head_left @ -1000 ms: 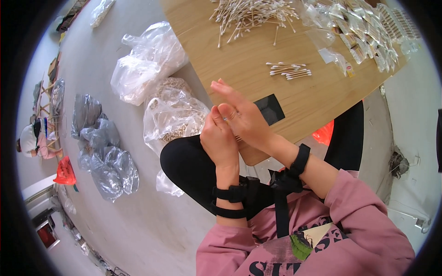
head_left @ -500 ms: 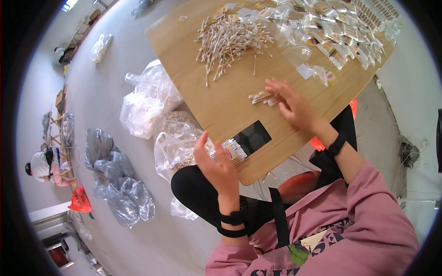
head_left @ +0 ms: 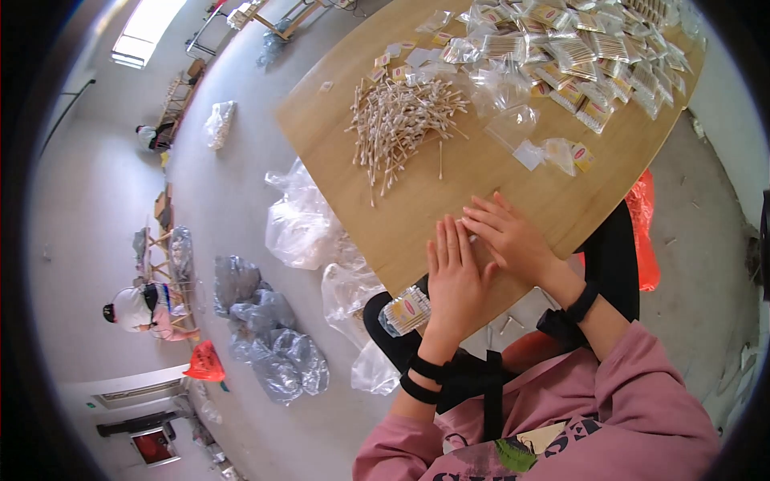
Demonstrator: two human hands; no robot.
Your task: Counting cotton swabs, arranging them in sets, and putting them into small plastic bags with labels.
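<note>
My left hand (head_left: 457, 276) lies palm down near the table's front edge, its fingers stretched out. Close against its fingertips, my right hand (head_left: 513, 240) is also flat, with fingers extended. Between and under them, a small white bit shows; the loose swabs there are mostly hidden. Beside my left wrist, at the table corner, is a clear packet of cotton swabs (head_left: 407, 310) with a yellow and red label. Farther up the table sits a loose heap of cotton swabs (head_left: 401, 124), one stray swab (head_left: 440, 160) lying apart from it.
Many filled swab packets (head_left: 577, 56) are piled at the far right of the wooden table (head_left: 345, 184). Clear empty bags (head_left: 501, 88) and small cards lie next to them. Plastic sacks (head_left: 273, 337) stand on the floor at left. A person (head_left: 136, 309) works farther off.
My left hand has left the packet and moved right, beside my right hand. My right hand has come lower and now covers the small group of swabs. The view has shifted.
</note>
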